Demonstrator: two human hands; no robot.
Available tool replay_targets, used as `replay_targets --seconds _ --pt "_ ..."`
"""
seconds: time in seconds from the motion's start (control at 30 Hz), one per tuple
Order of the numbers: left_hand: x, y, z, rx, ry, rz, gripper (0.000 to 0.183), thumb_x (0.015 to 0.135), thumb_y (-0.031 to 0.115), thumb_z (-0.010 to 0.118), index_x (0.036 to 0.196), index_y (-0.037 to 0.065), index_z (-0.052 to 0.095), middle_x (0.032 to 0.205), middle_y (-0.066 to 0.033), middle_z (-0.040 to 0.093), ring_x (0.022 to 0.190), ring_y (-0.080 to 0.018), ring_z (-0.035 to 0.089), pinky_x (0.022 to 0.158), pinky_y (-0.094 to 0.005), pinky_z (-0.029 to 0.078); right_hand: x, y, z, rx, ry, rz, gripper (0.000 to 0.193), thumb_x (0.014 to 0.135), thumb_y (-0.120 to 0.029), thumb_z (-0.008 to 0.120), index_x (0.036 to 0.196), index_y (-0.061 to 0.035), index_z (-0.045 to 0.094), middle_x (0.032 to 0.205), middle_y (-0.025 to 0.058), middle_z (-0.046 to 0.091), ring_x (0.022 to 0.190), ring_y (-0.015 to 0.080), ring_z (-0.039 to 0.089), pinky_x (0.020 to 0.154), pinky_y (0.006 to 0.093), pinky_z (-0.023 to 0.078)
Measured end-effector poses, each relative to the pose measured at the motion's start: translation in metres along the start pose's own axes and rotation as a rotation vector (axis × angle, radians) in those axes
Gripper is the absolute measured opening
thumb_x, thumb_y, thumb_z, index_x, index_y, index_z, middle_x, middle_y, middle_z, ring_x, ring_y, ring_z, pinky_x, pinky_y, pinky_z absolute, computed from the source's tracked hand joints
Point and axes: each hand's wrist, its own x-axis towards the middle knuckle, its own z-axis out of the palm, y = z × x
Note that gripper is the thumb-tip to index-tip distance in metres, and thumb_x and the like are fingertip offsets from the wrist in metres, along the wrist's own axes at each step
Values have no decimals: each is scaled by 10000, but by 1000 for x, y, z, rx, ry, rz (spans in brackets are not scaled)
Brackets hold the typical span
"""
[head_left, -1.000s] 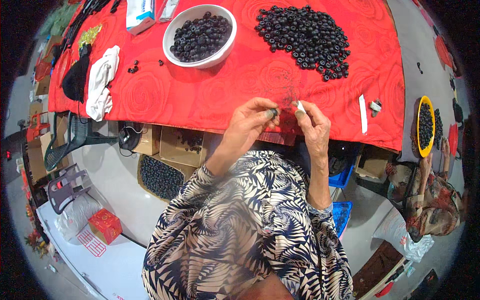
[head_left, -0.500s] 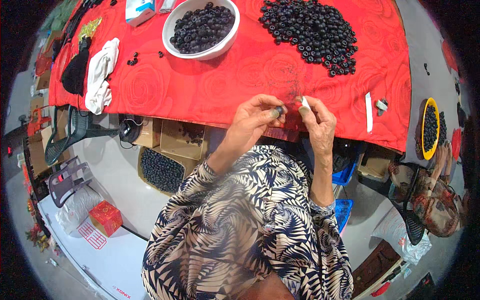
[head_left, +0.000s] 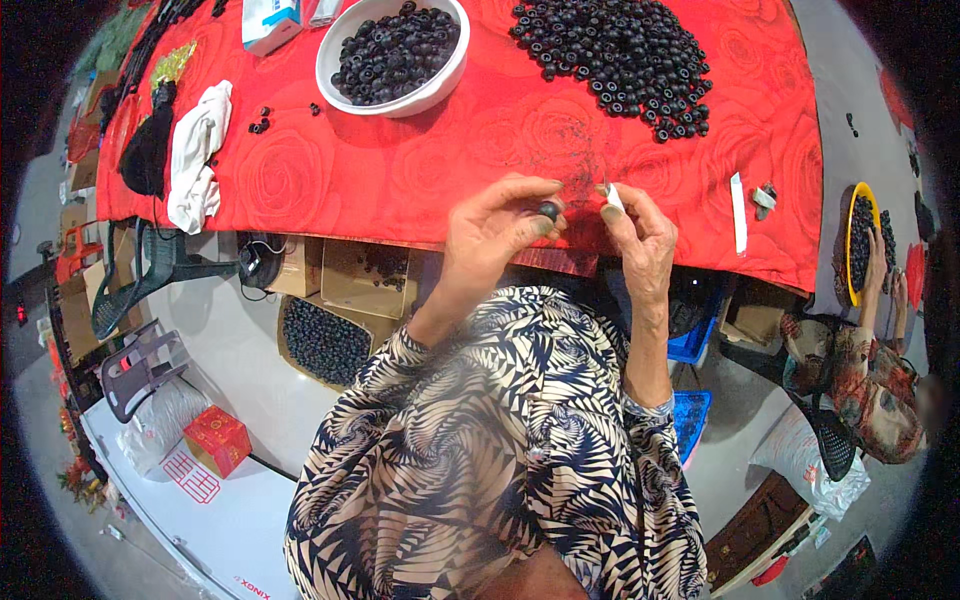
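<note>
Two bare hands work above one red rose-patterned cloth [head_left: 400, 180] spread over a table. The left hand [head_left: 490, 228] pinches one small, round, glossy black piece [head_left: 548, 210] between thumb and fingers, near the cloth's front edge; the right hand [head_left: 645, 238] grips one slim white-handled tool [head_left: 614, 197], its thin tip pointing away from the body, just beside the left hand and apart from the piece. Beyond them are one round white bowl [head_left: 455, 78] filled with black pieces and, to its right, one broad heap of black pieces [head_left: 620, 60], both too many to count. Left of the bowl lie one small cluster of loose black pieces [head_left: 260, 126], too small to count surely, and one single piece [head_left: 314, 109]. One crumpled white cloth [head_left: 198, 155] lies farther left; one flat white strip [head_left: 739, 215] lies right of the right hand. At far right, one co-worker's hand [head_left: 875, 262] is at one oval yellow tray [head_left: 862, 187] of black pieces.
</note>
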Motion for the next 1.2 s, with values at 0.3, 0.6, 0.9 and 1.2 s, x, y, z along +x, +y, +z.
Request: replay_targets --seconds 0.3,0.6,0.9,1.2 --pt "5 6 6 343 86 182 313 763 -129 559 1070 -69 557 941 -87 525 894 -136 547 791 -237 470 2 1 1 36 -3 -10 232 777 -118 640 955 26 600 807 18 600 731 80 536 645 223 426" --pt "5 3 0 347 138 97 198 779 -98 561 961 -50 621 949 -93 547 811 -138 573 704 -213 478 -2 -2 3 -77 -3 -1 217 769 -109 630 940 20 600 763 6 579 683 80 514 599 221 411" --pt "29 20 -1 316 27 154 175 784 -70 570 950 -43 617 934 -84 562 790 -138 579 676 -226 488 3 -31 6 -249 -2 -264 246 741 -87 658 941 38 587 768 79 582 657 158 554 604 263 433" --pt "31 8 -7 -246 25 -8 259 784 -8 593 1036 31 550 1003 -79 578 917 -150 554 766 -268 464 -7 -53 13 -445 -33 -677 408 636 -43 736 1017 -2 598 811 136 601 653 228 586 555 311 469"
